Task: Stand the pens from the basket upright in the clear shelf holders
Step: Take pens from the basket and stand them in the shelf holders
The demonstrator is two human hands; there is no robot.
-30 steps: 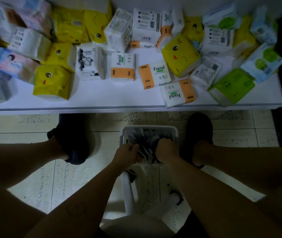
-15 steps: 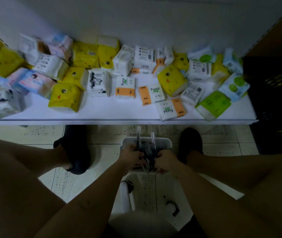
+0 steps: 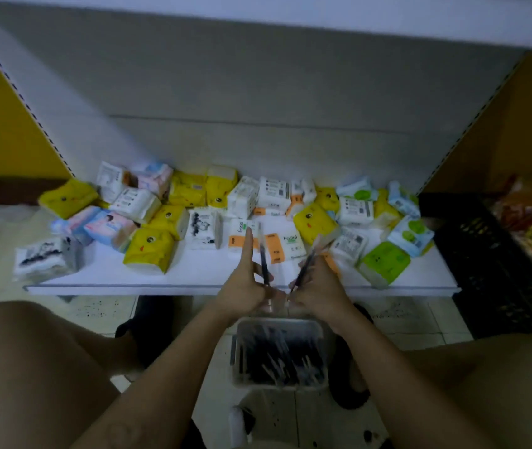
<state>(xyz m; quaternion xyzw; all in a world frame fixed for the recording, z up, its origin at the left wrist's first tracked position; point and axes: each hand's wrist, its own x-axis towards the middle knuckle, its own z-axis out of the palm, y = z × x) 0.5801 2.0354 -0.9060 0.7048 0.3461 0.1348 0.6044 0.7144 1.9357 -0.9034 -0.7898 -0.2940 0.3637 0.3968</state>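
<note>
1. Slim dark pens lie heaped in a pale square plastic basket on the tiled floor between the person's feet. Blur smears them, so their number cannot be told.
2. An upright dark pen stands in the left hand, above the basket and in front of the shelf edge. The curled fingers hide its lower end, and the forefinger points straight up beside it.
3. A leaning dark pen tilts to the right in the right hand, whose fingers curl round its lower part. Its clear top blurs into the packs behind.
4. The white shelf board carries scattered soft tissue packs in yellow, white-and-orange, green and pink, just behind both raised pens.
5. A black slatted plastic crate stands at the right, cut off by the frame edge.
6. Bare knees and forearms cover the lower corners and part of the floor.
</note>
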